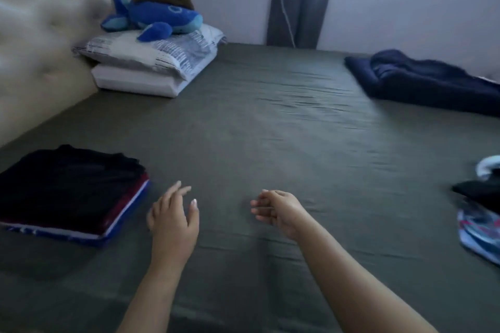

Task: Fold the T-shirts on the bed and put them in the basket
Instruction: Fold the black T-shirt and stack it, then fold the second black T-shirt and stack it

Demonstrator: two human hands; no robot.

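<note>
Head view: you look down across a bed [257,130] in a dark olive sheet, both your bare forearms reaching in from 6 o'clock.
Left hand: your left hand [173,213] hovers just right of the folded stack, fingers relaxed and spread, grasping nothing.
Right hand: your right hand [278,209] hangs over bare sheet near the frame's lower middle, fingers loosely curled, empty.
Folded stack: the folded T-shirts [67,192] lie at 9 o'clock, a black one on top, maroon and blue-and-white edges showing beneath.
Stack axis: it reads roughly square, with no clear long axis; its layered fold edges face 3 to 4 o'clock, toward your left hand.
Unfolded pile: crumpled T-shirts [479,211] sit at 3 o'clock against the frame edge, black over a printed pale one; too bunched to tell their direction.
Basket: not in view.
Step in hand: likely fetching the next shirt from 3 o'clock; take it with both hands at the shoulders, spread it flat on the open sheet between the piles, and smooth it before you fold.
Elsewhere: a navy blanket [427,81] at 2 o'clock; a blue whale plush [154,17] on stacked pillows [146,65] at 11 o'clock.
</note>
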